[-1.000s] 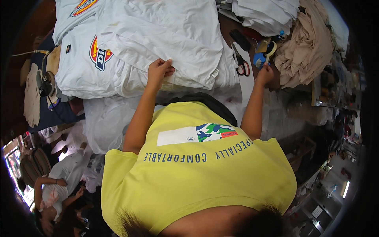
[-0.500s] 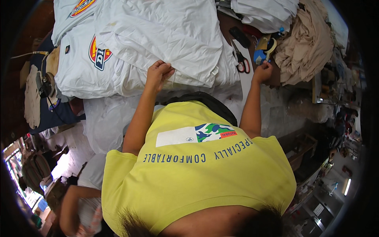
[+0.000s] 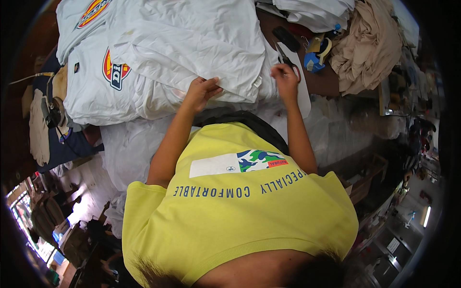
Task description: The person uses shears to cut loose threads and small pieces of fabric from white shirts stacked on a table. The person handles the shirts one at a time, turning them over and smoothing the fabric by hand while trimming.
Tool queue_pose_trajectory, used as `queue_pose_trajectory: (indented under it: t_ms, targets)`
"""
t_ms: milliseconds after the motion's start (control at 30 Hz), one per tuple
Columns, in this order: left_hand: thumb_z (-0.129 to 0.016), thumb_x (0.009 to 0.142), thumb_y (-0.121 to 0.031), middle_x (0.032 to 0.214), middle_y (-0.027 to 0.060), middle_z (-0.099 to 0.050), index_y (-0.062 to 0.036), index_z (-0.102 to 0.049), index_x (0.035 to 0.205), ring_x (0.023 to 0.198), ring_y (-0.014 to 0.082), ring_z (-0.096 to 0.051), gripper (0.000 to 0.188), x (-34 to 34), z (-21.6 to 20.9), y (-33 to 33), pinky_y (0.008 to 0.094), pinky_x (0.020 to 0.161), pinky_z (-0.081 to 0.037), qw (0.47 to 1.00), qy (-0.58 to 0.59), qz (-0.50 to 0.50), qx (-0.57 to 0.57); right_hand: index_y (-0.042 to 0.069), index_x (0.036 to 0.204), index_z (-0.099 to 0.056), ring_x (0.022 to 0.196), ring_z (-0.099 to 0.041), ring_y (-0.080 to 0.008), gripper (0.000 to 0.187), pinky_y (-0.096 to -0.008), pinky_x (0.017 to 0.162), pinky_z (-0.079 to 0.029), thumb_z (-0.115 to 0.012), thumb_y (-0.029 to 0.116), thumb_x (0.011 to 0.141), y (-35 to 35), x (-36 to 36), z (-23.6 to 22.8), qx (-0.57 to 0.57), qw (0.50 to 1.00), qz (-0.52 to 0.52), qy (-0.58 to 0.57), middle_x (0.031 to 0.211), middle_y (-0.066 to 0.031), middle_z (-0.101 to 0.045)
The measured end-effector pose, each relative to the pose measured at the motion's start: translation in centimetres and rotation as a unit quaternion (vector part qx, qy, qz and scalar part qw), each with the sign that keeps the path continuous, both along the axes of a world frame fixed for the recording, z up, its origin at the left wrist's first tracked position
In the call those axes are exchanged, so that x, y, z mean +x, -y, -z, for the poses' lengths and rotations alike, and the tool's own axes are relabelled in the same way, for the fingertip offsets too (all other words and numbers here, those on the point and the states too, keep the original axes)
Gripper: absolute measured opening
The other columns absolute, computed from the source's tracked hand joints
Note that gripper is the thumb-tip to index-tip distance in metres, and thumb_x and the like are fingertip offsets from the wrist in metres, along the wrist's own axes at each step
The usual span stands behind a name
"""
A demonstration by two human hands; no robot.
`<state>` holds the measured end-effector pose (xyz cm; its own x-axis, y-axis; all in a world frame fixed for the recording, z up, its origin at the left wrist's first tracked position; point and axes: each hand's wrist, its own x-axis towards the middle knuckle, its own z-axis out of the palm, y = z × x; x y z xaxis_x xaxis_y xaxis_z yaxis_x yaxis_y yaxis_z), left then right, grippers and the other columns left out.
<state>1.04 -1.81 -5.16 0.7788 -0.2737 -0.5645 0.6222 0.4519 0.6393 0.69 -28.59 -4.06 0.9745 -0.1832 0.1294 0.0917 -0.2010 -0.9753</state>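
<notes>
A white T-shirt [image 3: 197,53] lies spread on top of a stack of white shirts, a small tag showing near its right corner. My left hand [image 3: 204,92] is closed at its near edge, fingertips pinching the cloth. Just beyond the stack's right side, my right hand [image 3: 286,81] is raised with curled fingers; whatever is between them, if anything, is too small to make out. Partly behind that hand lie scissors [image 3: 297,73] with red and black handles. To their right stands a blue tape dispenser [image 3: 314,62] with a roll of tape.
White shirts with a red and yellow print [image 3: 115,69] lie at the left. A black oblong object [image 3: 285,38] rests beyond the scissors on a white strip [image 3: 303,98]. Beige cloth [image 3: 367,48] is heaped at the right, and more white garments [image 3: 314,14] are piled at the far right.
My right hand has moved left from the tape dispenser to beside the scissors and the shirt stack. My left hand has shifted slightly right along the shirt's edge.
</notes>
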Motion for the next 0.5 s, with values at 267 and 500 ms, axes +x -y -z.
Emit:
queue_pose_trajectory:
  t_ms: [267, 500]
  targets:
    - [-0.063, 0.079, -0.001, 0.079, 0.0064, -0.057, 0.0019, -0.05, 0.085, 0.072, 0.0151, -0.059, 0.014, -0.7, 2.2, 0.7, 0.0283, 0.075, -0.053, 0.999, 0.03, -0.012, 0.007, 0.008, 0.124, -0.045, 0.062, -0.046, -0.0053, 0.046, -0.0189, 0.058, -0.039, -0.061, 0.004, 0.081, -6.0, 0.3, -2.1, -0.034, 0.949, -0.254, -0.183, 0.07, 0.0016, -0.053]
    - [-0.064, 0.078, 0.0, 0.076, 0.0045, -0.055, 0.001, -0.049, 0.082, 0.071, 0.0145, -0.059, 0.016, -1.3, 1.2, 0.7, 0.0298, 0.077, -0.053, 0.999, 0.031, -0.009, -0.011, 0.012, 0.128, -0.04, 0.062, -0.048, -0.0073, 0.052, -0.0217, 0.06, -0.039, -0.061, 0.006, 0.081, -7.7, 1.5, -2.5, -0.107, 0.948, -0.271, -0.131, 0.068, 0.0007, -0.053]
